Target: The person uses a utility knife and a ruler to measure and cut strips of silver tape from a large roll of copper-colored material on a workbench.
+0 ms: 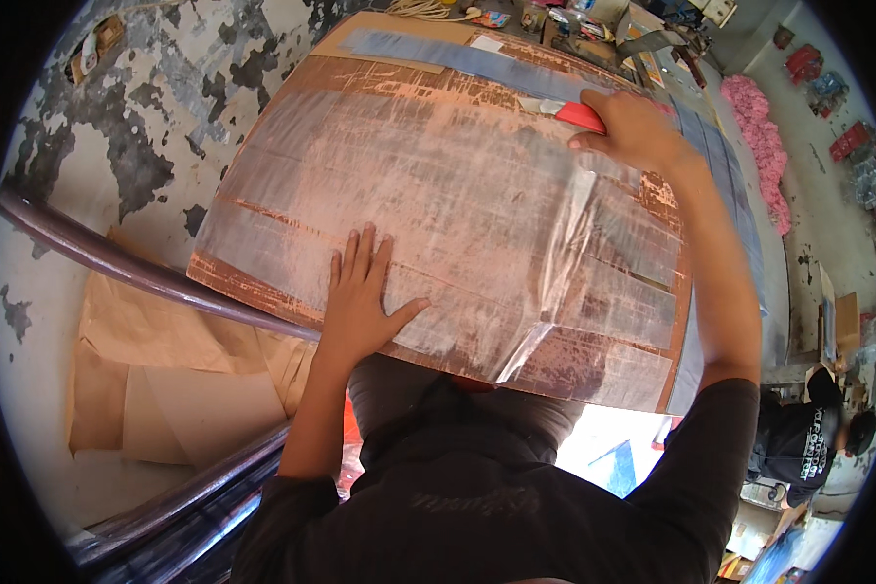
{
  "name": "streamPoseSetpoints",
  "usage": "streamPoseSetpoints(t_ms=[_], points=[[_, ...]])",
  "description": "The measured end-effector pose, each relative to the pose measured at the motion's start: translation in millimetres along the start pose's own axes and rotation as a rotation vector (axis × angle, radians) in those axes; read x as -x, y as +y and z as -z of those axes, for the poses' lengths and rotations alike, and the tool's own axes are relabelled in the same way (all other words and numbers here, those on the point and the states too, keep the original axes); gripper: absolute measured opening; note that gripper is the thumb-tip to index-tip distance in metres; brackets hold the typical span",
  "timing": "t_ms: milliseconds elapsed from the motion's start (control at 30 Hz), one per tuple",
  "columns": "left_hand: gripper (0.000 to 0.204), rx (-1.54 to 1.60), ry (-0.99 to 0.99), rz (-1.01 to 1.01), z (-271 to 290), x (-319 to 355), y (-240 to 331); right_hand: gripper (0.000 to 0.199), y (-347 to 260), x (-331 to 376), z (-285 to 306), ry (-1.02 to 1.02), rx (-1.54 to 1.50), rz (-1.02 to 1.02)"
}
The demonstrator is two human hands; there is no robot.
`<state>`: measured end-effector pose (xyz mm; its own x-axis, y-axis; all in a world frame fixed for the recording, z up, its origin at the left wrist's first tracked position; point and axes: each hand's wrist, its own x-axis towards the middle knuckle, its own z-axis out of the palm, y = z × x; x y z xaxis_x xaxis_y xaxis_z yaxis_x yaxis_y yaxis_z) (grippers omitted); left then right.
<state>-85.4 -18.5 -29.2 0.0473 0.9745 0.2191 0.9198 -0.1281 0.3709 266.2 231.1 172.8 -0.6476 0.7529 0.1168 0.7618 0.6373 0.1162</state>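
My right hand (642, 134) grips a red-handled tool (581, 118), cutter or scraper, can't tell which, at 1 o'clock over the worn brown desk (311, 195), its pale tip toward 9. My left hand (362, 297) lies flat, empty, fingers spread, at 7 o'clock near the edge. Shiny creased film (566, 234) at 4; bluish strip (477, 64) along 12; brown paper (180, 326) beyond 8.

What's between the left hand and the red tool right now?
Just the scuffed surface of the board: in the head view, no separate object shows between the left hand and the red tool.
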Motion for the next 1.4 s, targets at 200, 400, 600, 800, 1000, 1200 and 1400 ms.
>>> streamPoseSetpoints(t_ms=[200, 400, 600, 800, 1000, 1200, 1400], points=[[0.114, -0.028, -0.031, -0.027, -4.0, -14.4, 0.5, 0.060, 46.9, 9.4, -59.6, -0.343, 0.115, -0.192], [0.116, -0.083, -0.059, 0.024, 5.3, -15.1, -12.2, 0.050, 129.6, 71.8, -116.3, -0.370, -0.753, -0.447], [0.118, -0.094, -0.066, 0.062, 7.5, -18.0, -9.2, 0.046, 125.7, 113.9, -80.8, -0.413, -0.702, -0.276], [0.119, -0.089, -0.051, 0.083, 3.8, -15.3, -13.0, 0.033, 84.2, 112.1, -19.1, -0.241, -0.667, -0.213], [0.121, -0.093, -0.048, 0.087, 2.9, -19.0, -10.7, 0.029, 99.3, 95.4, -76.3, -0.465, -0.703, -0.735], [0.118, -0.126, -0.054, 0.159, 11.7, -17.9, -25.5, 0.048, 55.0, 82.4, -133.9, -0.065, -0.391, -0.409], [0.113, -0.081, 0.114, -0.009, 10.9, -11.4, -11.1, 0.059, 33.9, 72.8, -140.3, -0.052, -0.421, -0.628]])
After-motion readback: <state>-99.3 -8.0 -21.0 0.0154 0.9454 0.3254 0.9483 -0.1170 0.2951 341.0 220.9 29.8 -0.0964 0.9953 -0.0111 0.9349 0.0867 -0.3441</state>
